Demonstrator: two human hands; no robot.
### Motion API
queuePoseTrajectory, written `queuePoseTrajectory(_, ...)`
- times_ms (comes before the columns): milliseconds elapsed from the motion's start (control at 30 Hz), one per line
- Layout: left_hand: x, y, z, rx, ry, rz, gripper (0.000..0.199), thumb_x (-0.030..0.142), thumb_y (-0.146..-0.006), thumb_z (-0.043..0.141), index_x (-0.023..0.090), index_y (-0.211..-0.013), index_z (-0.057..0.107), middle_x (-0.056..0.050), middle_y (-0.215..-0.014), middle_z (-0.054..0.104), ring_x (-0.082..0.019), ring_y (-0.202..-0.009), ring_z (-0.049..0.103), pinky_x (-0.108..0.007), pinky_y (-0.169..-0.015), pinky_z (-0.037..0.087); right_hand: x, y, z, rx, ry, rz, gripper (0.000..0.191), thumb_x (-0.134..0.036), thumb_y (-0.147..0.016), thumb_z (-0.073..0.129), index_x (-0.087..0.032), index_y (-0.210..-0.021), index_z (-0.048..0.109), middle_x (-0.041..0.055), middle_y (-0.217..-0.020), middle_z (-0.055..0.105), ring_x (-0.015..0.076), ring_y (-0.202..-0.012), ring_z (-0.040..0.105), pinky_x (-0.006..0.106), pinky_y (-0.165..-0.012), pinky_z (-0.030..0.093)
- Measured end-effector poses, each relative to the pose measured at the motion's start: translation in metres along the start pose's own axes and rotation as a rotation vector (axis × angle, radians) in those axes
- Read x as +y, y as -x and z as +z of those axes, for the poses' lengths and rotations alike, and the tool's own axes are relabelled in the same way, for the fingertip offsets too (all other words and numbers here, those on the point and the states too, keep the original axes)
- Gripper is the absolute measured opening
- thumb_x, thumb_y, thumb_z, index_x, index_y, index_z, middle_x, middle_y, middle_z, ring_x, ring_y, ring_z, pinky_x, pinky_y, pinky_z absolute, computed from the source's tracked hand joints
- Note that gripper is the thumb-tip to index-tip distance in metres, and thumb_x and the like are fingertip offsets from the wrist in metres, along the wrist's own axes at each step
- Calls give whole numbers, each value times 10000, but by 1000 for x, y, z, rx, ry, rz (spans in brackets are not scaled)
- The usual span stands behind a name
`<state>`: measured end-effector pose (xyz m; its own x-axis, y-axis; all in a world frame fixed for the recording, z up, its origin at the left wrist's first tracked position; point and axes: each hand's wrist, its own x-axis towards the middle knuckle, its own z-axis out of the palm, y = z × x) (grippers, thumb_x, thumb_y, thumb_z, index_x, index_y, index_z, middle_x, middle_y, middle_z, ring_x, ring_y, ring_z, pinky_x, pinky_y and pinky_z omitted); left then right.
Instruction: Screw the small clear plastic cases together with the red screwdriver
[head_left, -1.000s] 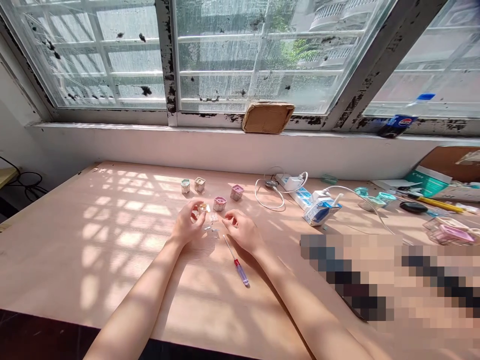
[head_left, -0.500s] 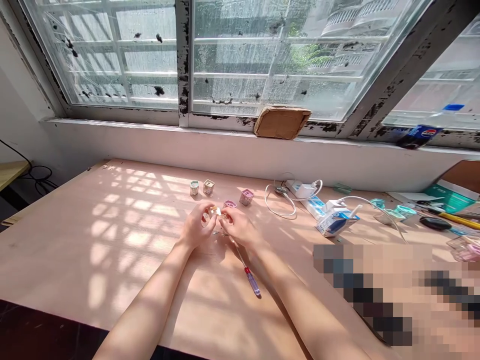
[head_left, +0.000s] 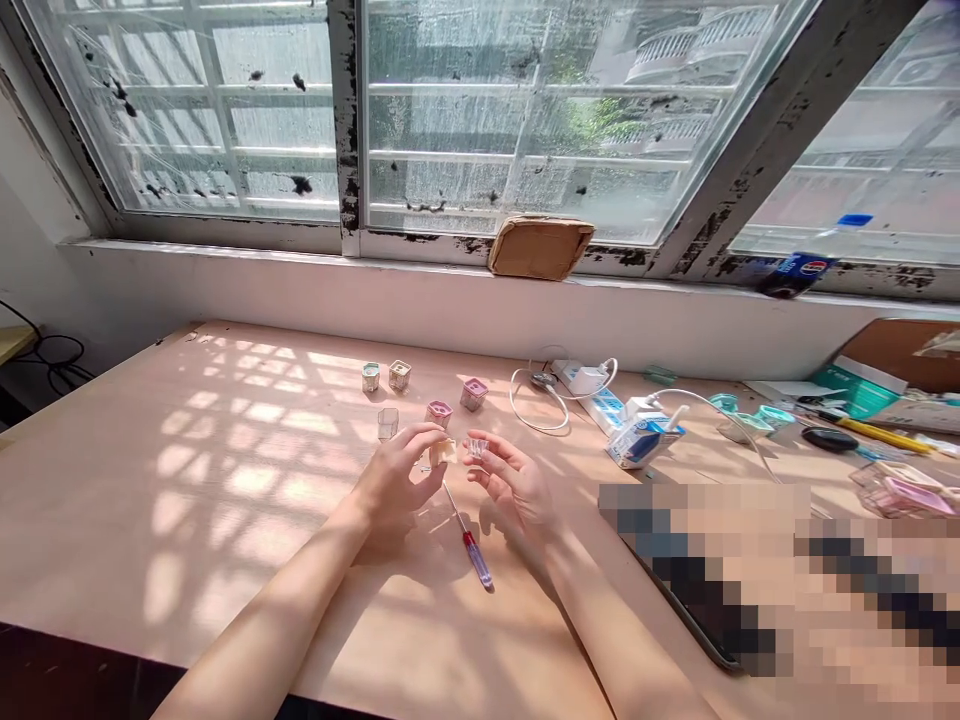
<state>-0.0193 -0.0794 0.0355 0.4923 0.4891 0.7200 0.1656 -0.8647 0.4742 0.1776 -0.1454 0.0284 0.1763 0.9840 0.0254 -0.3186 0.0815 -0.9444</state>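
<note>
My left hand [head_left: 401, 470] is closed on a small cream-coloured piece [head_left: 444, 453]. Just to its right, my right hand [head_left: 517, 485] pinches a small clear plastic piece [head_left: 477, 448] between thumb and fingers, apart from the cream one. Below the hands a screwdriver [head_left: 477, 558] with a red and purple see-through handle lies on the table. Beyond my left hand stands a clear plastic cup [head_left: 388, 423]. Farther back are small clear containers: two with pink tops [head_left: 439, 412], one with a teal top [head_left: 370, 377] and one with a cream top [head_left: 400, 375]. Tiny bits near my left fingertips are too small to name.
A power strip [head_left: 602, 408] with white plugs and a looped cable lies at the back right, beside a blue-and-white carton [head_left: 639, 440]. Teal pieces [head_left: 776, 418], a black mouse [head_left: 829, 438] and a yellow pencil [head_left: 892, 435] are farther right. A phone-like dark object [head_left: 694, 620] is partly blurred out.
My hands have drawn slightly apart, so the clear piece shows in the right hand. The clear cup now shows behind my left hand. The whole view has shifted, moving things leftward.
</note>
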Motion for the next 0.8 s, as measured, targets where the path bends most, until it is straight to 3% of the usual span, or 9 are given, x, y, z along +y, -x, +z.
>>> queuePoseTrajectory(333,11,4,5,-26,63,3,424,112,-892,601,263,-1284,550,-91,-1260,683,-218,-1130,687,-335,-842,609,2,4,-2,3,-77,-4,379,-454,-792,808,-229,-1085,722,85,-1057,763,186,-827,721,356,-811,598)
queuePoseTrajectory(567,7,5,6,-13,66,6,415,119,-897,601,259,-1285,547,-93,-1255,678,-210,-1143,675,-323,-875,597,6,2,0,56,23,-78,416,-514,-762,829,-209,-1038,765,47,-826,734,183,-763,692,317,-710,565)
queuePoseTrajectory(800,-1,4,3,-36,-11,-11,404,113,-895,602,256,-1270,561,-92,-1260,676,-220,-1139,677,-357,-929,584,6,4,1,135,154,-206,425,-520,-821,755,-232,-1133,763,14,-762,660,154,-675,588,310,-633,509)
